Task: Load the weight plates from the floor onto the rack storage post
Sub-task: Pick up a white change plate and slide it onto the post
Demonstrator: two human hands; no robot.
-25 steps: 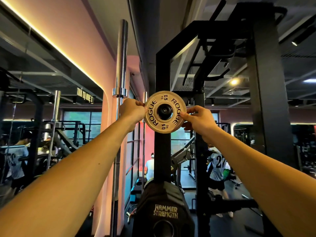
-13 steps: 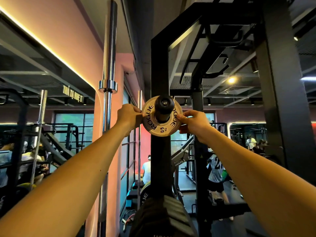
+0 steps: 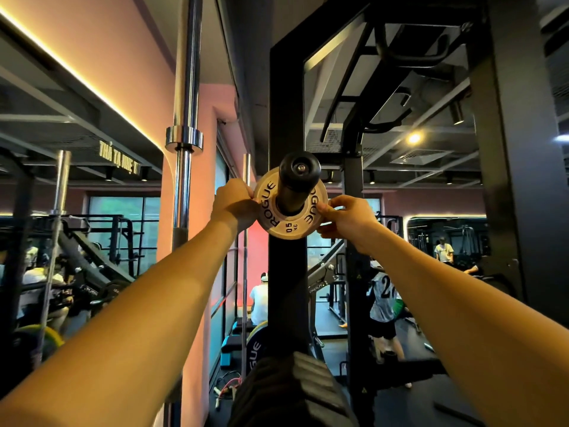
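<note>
The small Rogue plate [image 3: 288,215] sits threaded over the storage post [image 3: 299,174], left hand [image 3: 234,202] and right hand [image 3: 346,221] pinching its rim (release pending; floor plates unseen).

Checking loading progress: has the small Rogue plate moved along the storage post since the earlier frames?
Yes. The plate has slid back along the post, toward the black upright; the post's end cap now sticks out in front of it.

You're in a gym: black racks [image 3: 286,103], upright barbells [image 3: 184,118] on the left, stacked plates [image 3: 295,392] near, people training far off.
</note>
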